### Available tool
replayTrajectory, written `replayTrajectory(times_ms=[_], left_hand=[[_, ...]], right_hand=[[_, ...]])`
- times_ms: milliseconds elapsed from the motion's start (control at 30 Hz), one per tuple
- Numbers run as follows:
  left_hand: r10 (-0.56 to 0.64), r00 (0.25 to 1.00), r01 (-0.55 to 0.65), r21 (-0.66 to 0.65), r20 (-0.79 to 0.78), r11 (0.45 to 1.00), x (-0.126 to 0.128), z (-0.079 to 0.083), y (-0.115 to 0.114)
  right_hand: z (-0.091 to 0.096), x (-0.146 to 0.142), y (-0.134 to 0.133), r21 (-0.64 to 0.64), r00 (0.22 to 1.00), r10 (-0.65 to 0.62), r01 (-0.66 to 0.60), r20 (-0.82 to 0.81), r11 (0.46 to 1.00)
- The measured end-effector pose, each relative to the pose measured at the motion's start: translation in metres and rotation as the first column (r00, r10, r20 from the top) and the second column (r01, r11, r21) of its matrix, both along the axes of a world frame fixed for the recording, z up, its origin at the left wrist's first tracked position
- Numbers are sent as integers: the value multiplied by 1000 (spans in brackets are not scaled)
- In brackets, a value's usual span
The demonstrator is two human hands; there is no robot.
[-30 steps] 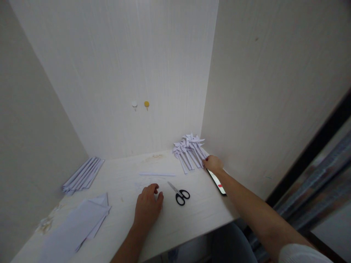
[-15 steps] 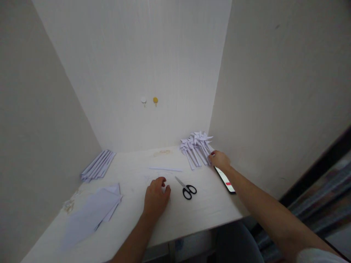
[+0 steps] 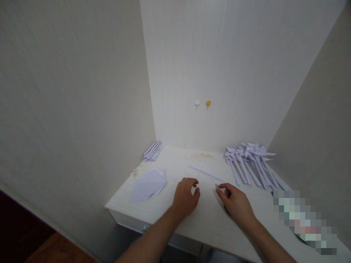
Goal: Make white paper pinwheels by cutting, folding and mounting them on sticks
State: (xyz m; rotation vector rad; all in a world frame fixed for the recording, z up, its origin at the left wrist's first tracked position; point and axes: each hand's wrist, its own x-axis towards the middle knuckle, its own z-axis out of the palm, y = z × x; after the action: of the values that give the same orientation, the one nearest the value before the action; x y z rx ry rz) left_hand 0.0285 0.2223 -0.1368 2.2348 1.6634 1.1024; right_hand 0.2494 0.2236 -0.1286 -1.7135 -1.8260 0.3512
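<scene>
A work corner is closed in by pale, faintly streaked walls (image 3: 208,54), and a white wooden tabletop (image 3: 208,219) is set between them. At its right rear, white paper pinwheels with tubular paper stems (image 3: 251,155) are heaped, their heads toward the corner; by all appearances, these several are finished. Nearer the right edge, a pixelated oblong object (image 3: 304,223) is seen, its details unreadable. At the left, thin white paper sheets (image 3: 148,184) are laid flat and overlapping, apparently unused.

The right hand (image 3: 237,202) is held low over the table, thumb and forefinger brought close together at a small grey tip; whether it is pinched cannot be made out. The left hand (image 3: 186,197) is loosely curled, its thumb held away from the fingers, and nothing is seen held in it.

Behind the sheets, a small stack of rolled white paper sticks (image 3: 153,151) is placed against the left wall, seemingly prepared but not yet fitted with heads. A single slender white paper strip (image 3: 205,173) is left lying beyond the hands, apparently unworked. Under the right hand a black-edged item (image 3: 226,211), possibly scissors, is mostly hidden.
</scene>
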Motion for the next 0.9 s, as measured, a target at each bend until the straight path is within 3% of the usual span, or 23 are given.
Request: replayTrajectory(times_ms=[233, 333, 500, 733, 900], left_hand=[[272, 959, -274, -19, -79, 961, -143, 26, -16], [243, 954, -266, -117, -177, 957, -177, 29, -23], [103, 944, -191, -266, -312, 945, -183, 25, -28], [52, 926, -187, -334, -374, 924, -183, 31, -26], [61, 909, -225, -362, -413, 905, -183, 38, -21]], right_hand=[[9, -21, 5, 19, 998, 58, -59, 26, 998], [14, -50, 14, 11, 991, 122, -122, 47, 992], [17, -80, 11, -38, 972, 226, -224, 62, 974], [14, -45, -17, -137, 947, 302, -287, 113, 948], [10, -48, -13, -137, 909, 379, -359, 175, 923]])
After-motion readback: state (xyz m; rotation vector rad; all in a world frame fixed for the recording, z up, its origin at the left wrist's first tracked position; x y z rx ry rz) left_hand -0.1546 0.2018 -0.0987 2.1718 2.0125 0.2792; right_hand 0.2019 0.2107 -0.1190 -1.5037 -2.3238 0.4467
